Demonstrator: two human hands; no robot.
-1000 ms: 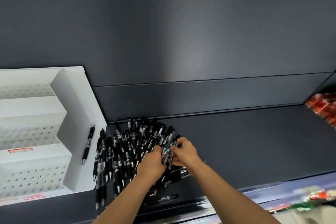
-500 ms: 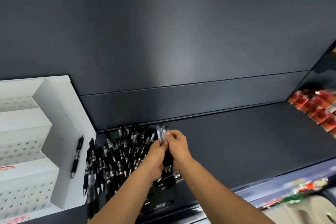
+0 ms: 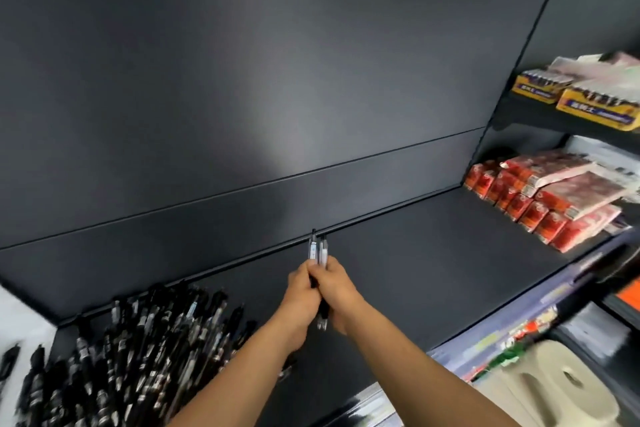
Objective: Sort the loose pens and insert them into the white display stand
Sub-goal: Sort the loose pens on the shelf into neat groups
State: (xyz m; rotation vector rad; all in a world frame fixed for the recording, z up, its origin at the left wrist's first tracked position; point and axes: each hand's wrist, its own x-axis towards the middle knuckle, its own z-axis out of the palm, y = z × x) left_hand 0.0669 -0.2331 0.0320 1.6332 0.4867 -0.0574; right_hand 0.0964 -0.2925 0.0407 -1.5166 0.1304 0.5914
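Both hands grip one upright bundle of black pens [image 3: 318, 248] above the dark shelf [image 3: 415, 253]. My left hand [image 3: 301, 295] wraps it from the left and my right hand [image 3: 337, 288] from the right, with pen ends sticking out above and below the fists. A heap of loose black pens [image 3: 138, 350] lies on the shelf at the lower left. Only a blurred corner of the white display stand [image 3: 20, 326] shows at the left edge.
Red packets [image 3: 540, 198] are stacked at the shelf's right end, with yellow boxes [image 3: 595, 104] on the shelf above them. A beige plastic stool [image 3: 554, 388] stands at the lower right, below the shelf's front edge. The dark back panel rises behind.
Both hands have lifted the bundle of pens off the heap and hold it upright. The view has swung right, so the white stand has slid almost out of frame.
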